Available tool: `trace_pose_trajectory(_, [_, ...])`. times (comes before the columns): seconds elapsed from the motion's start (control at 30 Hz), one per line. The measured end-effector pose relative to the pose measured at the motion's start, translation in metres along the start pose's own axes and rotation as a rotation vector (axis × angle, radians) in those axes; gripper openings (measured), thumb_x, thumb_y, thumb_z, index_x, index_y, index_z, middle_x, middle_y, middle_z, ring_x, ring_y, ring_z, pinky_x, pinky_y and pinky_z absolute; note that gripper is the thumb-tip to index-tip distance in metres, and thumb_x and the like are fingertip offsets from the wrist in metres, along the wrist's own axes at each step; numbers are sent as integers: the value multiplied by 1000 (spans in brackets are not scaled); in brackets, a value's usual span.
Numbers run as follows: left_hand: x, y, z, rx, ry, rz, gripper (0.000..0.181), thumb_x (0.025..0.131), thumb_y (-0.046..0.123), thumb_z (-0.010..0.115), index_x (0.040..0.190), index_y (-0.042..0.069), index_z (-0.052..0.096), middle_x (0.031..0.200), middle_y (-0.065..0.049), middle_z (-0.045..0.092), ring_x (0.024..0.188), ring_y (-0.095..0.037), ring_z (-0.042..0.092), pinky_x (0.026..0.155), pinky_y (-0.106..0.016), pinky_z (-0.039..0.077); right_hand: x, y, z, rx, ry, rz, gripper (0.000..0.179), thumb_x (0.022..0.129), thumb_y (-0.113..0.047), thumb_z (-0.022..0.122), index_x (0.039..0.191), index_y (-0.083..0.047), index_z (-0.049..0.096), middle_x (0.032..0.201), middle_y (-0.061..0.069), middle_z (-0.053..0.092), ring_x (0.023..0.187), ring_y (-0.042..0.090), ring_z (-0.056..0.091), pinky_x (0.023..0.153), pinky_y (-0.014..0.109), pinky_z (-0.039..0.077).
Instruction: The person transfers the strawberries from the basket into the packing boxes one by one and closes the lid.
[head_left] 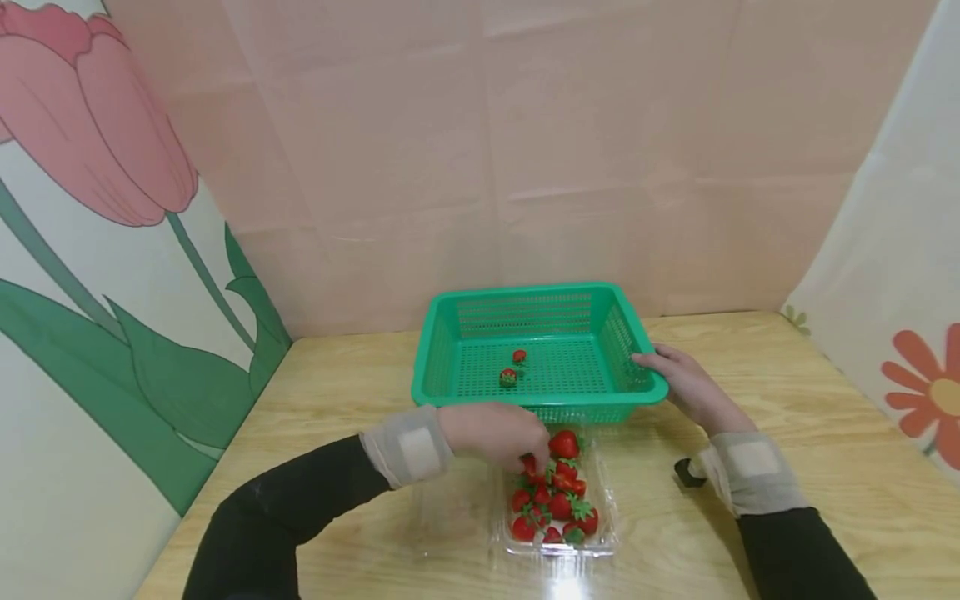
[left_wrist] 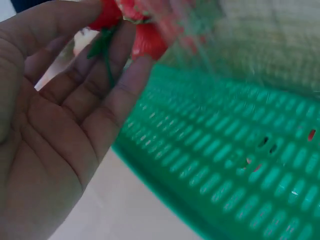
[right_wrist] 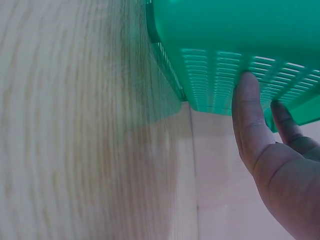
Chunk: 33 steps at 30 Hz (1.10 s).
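Note:
My left hand [head_left: 498, 433] reaches down over a clear plastic box [head_left: 609, 525] heaped with red strawberries [head_left: 561, 505]. In the left wrist view its thumb and fingers pinch a strawberry [left_wrist: 106, 16] with a green leaf and stem. Behind the box stands a green perforated basket [head_left: 525, 292], with two strawberries [head_left: 508, 377] lying on its floor. My right hand [head_left: 693, 387] grips the basket at its right side, thumb over the rim; the right wrist view shows fingers [right_wrist: 248, 95] against the slotted outer wall.
The box's clear lid [head_left: 453, 517] lies folded out to the left on the wooden table [head_left: 337, 375]. A pink backdrop [head_left: 480, 167] rises behind the basket, with flower-printed cloths at both sides. A small black object [head_left: 688, 472] shows by the right wrist.

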<state>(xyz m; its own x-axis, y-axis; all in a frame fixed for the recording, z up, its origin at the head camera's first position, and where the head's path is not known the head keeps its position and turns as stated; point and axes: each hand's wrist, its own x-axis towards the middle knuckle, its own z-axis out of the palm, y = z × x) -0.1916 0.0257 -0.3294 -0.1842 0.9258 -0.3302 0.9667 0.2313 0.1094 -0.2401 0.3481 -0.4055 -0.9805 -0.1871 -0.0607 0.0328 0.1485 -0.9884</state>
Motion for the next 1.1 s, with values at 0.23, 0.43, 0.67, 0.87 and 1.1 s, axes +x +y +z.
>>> trace_pose_trajectory(0.23, [7,4,15,117,-57,5,29,79,-8,62,62,15,56,63,7,41,63,-8,32,55,-18,28,0,0,1,2,3,7,73,101,-38,52,149,7,22,115,10,63,98,15,64,82,26,51])
trace_pose_trajectory(0.43, [11,10,23,111,-91,-87,25,80,-4,68,67,17,64,65,10,48,61,-5,35,53,-17,31,-1,0,-1,12,-2,9,71,102,-36,51,149,8,21,111,8,65,96,14,65,82,25,51])
trace_pose_trajectory(0.67, [16,13,26,133,-99,-90,34,76,-6,66,58,18,49,62,7,41,58,-7,30,49,-19,26,-1,0,-1,19,-4,11,70,102,-35,51,149,8,21,109,6,66,95,13,65,81,25,51])
trace_pose_trajectory(0.87, [14,12,26,148,-89,-83,30,75,-3,68,59,19,55,60,8,42,58,-7,32,50,-20,28,0,-1,-1,4,-8,9,71,102,-36,50,150,7,20,111,6,65,97,14,65,82,25,51])
trace_pose_trajectory(1.1, [14,13,24,162,-104,-67,20,81,6,71,68,20,68,63,11,52,59,-6,40,53,-18,33,-2,-2,0,6,-4,7,73,102,-37,51,149,8,20,109,6,66,96,13,65,82,24,50])
